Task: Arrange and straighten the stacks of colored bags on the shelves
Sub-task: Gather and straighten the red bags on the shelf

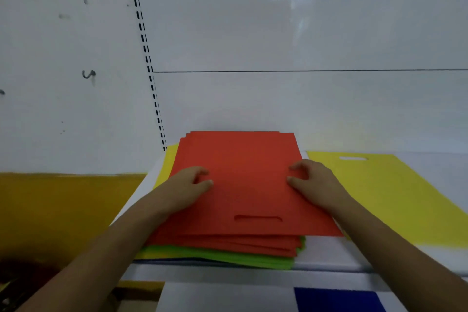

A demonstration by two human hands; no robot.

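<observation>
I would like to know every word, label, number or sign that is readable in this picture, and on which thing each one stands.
No readable text.
A dark hand-drawn squiggle on the white back panel could be a letter or only a stain; I cannot tell.
The red bags, the yellow bag, the green bags and the blue bag show no print.

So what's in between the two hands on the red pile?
Just bare red bag. In the head view, the left hand and right hand rest on the top red bag, with nothing between them but its plain surface.
</observation>
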